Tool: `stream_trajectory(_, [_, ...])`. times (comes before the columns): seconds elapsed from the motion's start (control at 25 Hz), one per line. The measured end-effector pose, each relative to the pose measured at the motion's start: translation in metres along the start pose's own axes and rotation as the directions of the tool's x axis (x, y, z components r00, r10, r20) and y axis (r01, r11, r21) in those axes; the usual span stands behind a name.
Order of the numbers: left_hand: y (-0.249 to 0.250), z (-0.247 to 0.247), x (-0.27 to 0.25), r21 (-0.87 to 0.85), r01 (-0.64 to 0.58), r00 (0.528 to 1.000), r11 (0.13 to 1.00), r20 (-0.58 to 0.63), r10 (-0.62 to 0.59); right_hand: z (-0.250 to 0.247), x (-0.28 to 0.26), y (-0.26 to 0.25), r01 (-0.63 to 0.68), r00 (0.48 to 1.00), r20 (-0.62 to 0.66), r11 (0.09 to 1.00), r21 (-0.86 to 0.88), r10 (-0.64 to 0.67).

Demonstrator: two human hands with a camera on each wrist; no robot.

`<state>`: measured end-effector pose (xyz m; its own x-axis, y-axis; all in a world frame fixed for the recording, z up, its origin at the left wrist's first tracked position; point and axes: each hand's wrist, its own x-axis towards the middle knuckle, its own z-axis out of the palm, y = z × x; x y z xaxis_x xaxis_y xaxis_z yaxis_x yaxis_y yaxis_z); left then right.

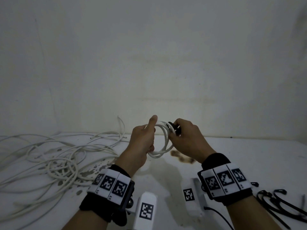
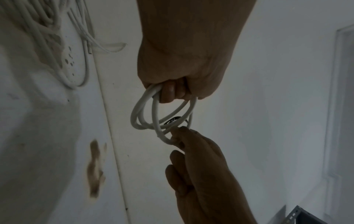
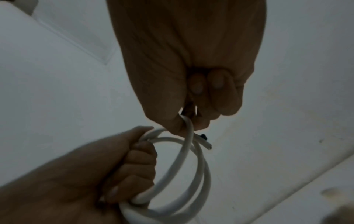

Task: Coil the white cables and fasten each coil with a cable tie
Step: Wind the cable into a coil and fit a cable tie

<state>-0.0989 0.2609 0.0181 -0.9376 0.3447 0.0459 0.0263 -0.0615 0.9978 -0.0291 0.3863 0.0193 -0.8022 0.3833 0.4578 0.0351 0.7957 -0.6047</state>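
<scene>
A small coil of white cable (image 1: 163, 140) (image 2: 145, 115) (image 3: 191, 174) hangs in the air above the table, held between both hands. My left hand (image 1: 144, 138) (image 2: 172, 89) (image 3: 134, 163) grips the coil's left side, fingers curled round the loops, thumb up. My right hand (image 1: 177, 131) (image 3: 193, 119) (image 2: 180, 136) pinches the coil's right side together with a black cable tie (image 1: 174, 128) (image 3: 204, 136), which loops round the strands there. A cut cable end (image 3: 207, 146) sticks out beside the tie.
A loose tangle of white cables (image 1: 54, 160) (image 2: 47, 30) lies on the white table (image 1: 249, 155) at the left. Several black cable ties (image 1: 280, 206) lie at the right front. A brown stain (image 1: 181, 156) marks the table under the hands. A white wall (image 1: 149, 63) stands close behind.
</scene>
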Motion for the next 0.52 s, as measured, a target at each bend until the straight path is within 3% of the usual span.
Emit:
stream_trajectory(0.16, [-0.002,-0.006,-0.001,0.064,0.020,0.997,0.998,0.080,-0.025,-0.003,0.001,-0.002,-0.034,0.999,-0.034,0.975,0.219,0.042])
stream_trajectory(0.32, [0.006,-0.013,-0.003,-0.079,0.093,0.965,0.993,0.253,-0.070,-0.001,-0.001,0.003,0.021,0.994,0.096,0.954,0.300,-0.052])
stream_trajectory(0.4, [0.010,-0.016,-0.002,-0.113,0.147,0.938,0.983,0.331,-0.102,-0.001,-0.002,0.005,-0.028,0.995,0.096,0.936,0.350,-0.006])
stream_trajectory(0.52, [0.012,-0.016,-0.004,-0.143,0.146,0.936,0.979,0.342,-0.089,0.002,-0.003,-0.003,-0.077,0.989,0.150,0.860,0.505,0.000])
